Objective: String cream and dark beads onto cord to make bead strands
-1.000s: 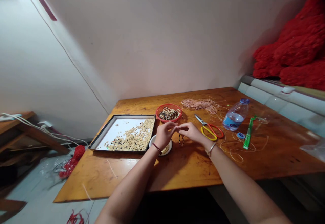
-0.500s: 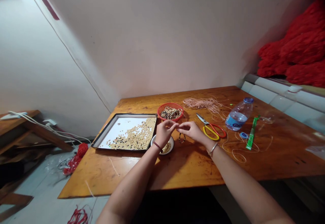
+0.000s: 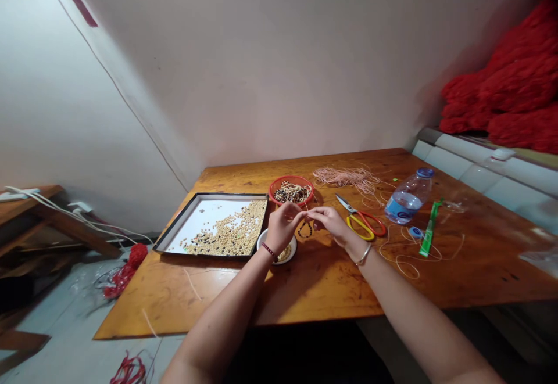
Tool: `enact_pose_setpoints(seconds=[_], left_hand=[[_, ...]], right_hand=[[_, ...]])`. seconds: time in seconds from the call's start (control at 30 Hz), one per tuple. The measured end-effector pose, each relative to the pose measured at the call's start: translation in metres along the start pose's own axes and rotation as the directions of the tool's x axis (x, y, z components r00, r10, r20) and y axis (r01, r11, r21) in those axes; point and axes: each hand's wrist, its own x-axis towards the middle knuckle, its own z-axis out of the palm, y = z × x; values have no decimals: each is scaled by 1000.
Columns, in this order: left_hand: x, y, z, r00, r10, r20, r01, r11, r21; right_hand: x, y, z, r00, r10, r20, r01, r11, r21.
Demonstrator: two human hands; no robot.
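Note:
My left hand (image 3: 282, 225) and my right hand (image 3: 332, 223) meet fingertip to fingertip above the wooden table (image 3: 331, 279). Both pinch a short beaded string (image 3: 306, 230) that hangs in a small loop between them. Just under my left hand sits a small white dish (image 3: 290, 252) with pale beads. A red bowl (image 3: 291, 190) of mixed beads stands right behind the hands. To the left lies a black-rimmed tray (image 3: 204, 214) strewn with tan and dark beads.
Scissors (image 3: 361, 220) with yellow and red handles lie right of my hands. Further right are a water bottle (image 3: 407, 197) on its side, a green strip (image 3: 428, 229), and loose cord (image 3: 346, 177). Red fluffy material (image 3: 510, 93) is piled at the upper right.
My hands have drawn closer together. The beaded string, hanging straight down before, now forms a small loop between my fingers.

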Motion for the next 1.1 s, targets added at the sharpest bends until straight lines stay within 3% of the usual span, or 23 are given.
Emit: enact_pose_setpoints(seconds=[0.1, 0.3, 0.63, 0.83, 0.97, 1.1], left_hand=[[-3, 4, 0, 994, 75, 77, -79, 996, 50], [-6, 8, -3, 988, 116, 105, -133, 976, 174], [0, 1, -4, 985, -81, 152, 89, 995, -44], [3, -14, -1, 965, -125, 230, 171, 967, -190], [3, -24, 1, 970, -147, 195, 170, 980, -103], [3, -25, -1, 936, -171, 307, 186, 982, -22]], right_hand=[[-1, -1, -1, 999, 36, -22, -34, 998, 55], [0, -1, -2, 998, 37, -58, -35, 999, 40], [2, 4, -1, 999, -36, -14, 35, 999, -35], [2, 3, 1, 997, -71, -16, 69, 995, -76], [2, 7, 3, 991, -134, -9, 132, 982, -135], [0, 10, 2, 970, -240, 39, 241, 927, -287]])
